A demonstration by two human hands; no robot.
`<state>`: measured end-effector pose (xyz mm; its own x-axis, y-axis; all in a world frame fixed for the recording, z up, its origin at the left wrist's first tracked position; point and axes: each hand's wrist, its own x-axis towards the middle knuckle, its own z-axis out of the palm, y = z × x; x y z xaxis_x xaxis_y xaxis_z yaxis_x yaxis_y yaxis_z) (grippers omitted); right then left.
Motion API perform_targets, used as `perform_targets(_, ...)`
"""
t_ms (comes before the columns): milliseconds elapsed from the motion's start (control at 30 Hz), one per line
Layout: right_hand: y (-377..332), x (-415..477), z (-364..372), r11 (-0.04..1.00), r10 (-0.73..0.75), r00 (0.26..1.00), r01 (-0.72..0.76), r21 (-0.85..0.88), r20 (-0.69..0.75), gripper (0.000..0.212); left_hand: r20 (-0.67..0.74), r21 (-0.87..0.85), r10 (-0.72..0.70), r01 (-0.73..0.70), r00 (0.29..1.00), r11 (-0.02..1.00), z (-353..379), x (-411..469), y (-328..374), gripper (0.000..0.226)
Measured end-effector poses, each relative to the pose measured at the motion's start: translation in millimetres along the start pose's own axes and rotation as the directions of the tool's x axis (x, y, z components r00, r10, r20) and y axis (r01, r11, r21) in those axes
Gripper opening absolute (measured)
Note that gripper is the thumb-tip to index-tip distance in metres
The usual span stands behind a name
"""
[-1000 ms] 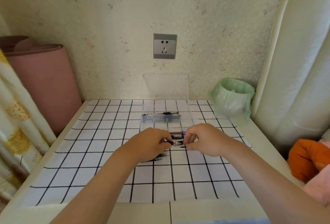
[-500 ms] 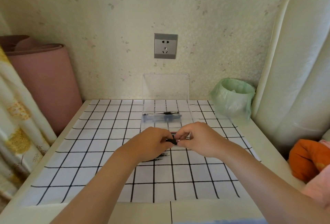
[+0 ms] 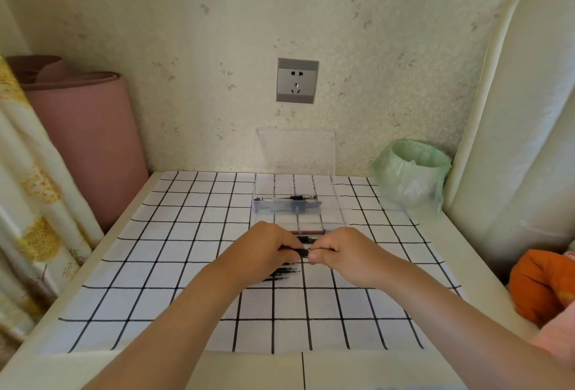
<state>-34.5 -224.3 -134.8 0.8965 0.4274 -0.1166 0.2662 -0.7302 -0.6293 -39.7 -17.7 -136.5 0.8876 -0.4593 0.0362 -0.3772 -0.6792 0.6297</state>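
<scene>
My left hand (image 3: 264, 249) and my right hand (image 3: 345, 252) meet over the middle of the checked cloth (image 3: 155, 265) and both pinch a short black pen (image 3: 301, 252) between their fingertips. Most of the pen is hidden by the fingers. Just beyond the hands lie two more pens (image 3: 309, 234), one dark red. Several thin black refills (image 3: 284, 273) lie on the cloth under my left hand. Behind stands a clear plastic box (image 3: 298, 209) with its lid up against the wall and a pen inside.
A small bin lined with a green bag (image 3: 410, 172) stands at the back right of the table. A pink rolled mat (image 3: 90, 140) and a curtain are at the left. A white padded headboard (image 3: 513, 140) and an orange cushion (image 3: 541, 284) are on the right.
The hands have drawn closer together and lifted slightly. The red-and-white piece seen between them a second ago is no longer visible; only a black pen shows.
</scene>
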Motion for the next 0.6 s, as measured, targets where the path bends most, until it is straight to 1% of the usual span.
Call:
perform_targets(167,-5,1,4,0.999,0.024,1.0,-0.024,0.047,0.003,0.022,-0.046,-0.037,0.026,-0.028,0.999,0.999,-4,-1,-1,0.02)
perform_targets(233,-8,3,1,1.0,0.01,1.0,-0.01,-0.01,-0.023,0.019,-0.059,-0.02,0.029,-0.03,0.998,0.999,-4,2,0,0.018)
perform_targets(300,-10,7,-4,0.996,-0.008,0.997,0.001,-0.092,-0.074,0.014,-0.081,0.039,0.031,-0.027,0.996,0.999,-2,5,2,0.018)
perform_targets(367,-13,10,-10,0.995,-0.009,0.989,-0.005,-0.096,-0.146,0.013,-0.158,0.156,0.066,-0.041,0.985,0.987,0,8,1,0.027)
perform_targets(400,-13,11,-13,0.995,-0.002,0.982,-0.018,-0.101,-0.189,0.013,-0.223,0.227,0.113,-0.061,0.968,0.972,0,9,-1,0.035)
perform_targets(467,-11,14,-18,0.985,0.015,0.962,-0.062,-0.163,-0.274,0.014,-0.361,0.308,0.204,-0.09,0.91,0.947,-3,11,-6,0.047)
perform_targets(500,-10,16,-21,0.974,0.02,0.95,-0.089,-0.21,-0.311,0.016,-0.416,0.321,0.224,-0.088,0.881,0.943,-6,11,-7,0.048)
perform_targets(533,-8,18,-24,0.96,0.021,0.939,-0.115,-0.256,-0.342,0.018,-0.448,0.329,0.229,-0.079,0.864,0.941,-8,10,-7,0.047)
perform_targets(567,-7,21,-26,0.946,0.018,0.929,-0.136,-0.296,-0.369,0.02,-0.455,0.331,0.224,-0.07,0.862,0.941,-9,10,-8,0.044)
perform_targets(600,-6,26,-28,0.933,0.013,0.921,-0.151,-0.327,-0.389,0.022,-0.435,0.327,0.208,-0.061,0.876,0.943,-8,9,-9,0.043)
